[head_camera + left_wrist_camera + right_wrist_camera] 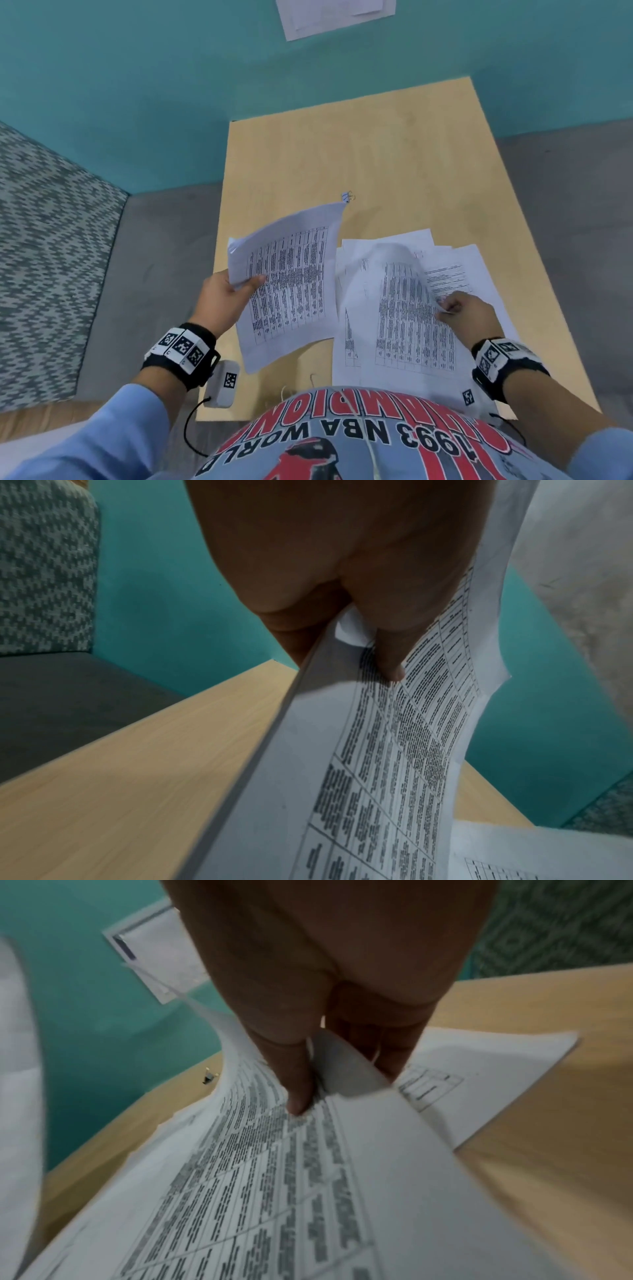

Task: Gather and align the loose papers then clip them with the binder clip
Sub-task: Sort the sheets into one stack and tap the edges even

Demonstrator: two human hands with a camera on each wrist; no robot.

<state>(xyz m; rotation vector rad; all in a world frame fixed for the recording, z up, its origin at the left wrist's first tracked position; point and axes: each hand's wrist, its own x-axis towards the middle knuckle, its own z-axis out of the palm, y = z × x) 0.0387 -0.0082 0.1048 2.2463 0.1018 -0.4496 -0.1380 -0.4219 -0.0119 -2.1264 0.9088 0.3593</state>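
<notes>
My left hand (230,297) grips a thin stack of printed table sheets (291,277) by its left edge, lifted off the wooden table (376,150); the thumb (390,658) lies on top of the stack (377,764). My right hand (462,310) pinches the right edge of one printed sheet (407,301) that curls up from the loose papers (459,263) spread on the table. In the right wrist view the thumb (294,1085) presses that sheet (267,1177). A small binder clip (348,197) lies on the table beyond the held stack, also seen as the clip (208,1077) far off.
A teal wall (137,85) stands behind the table, with white papers (334,15) fixed on it. A patterned grey seat (44,246) is at the left. A white tagged device (222,383) hangs by my left wrist near the table's front edge.
</notes>
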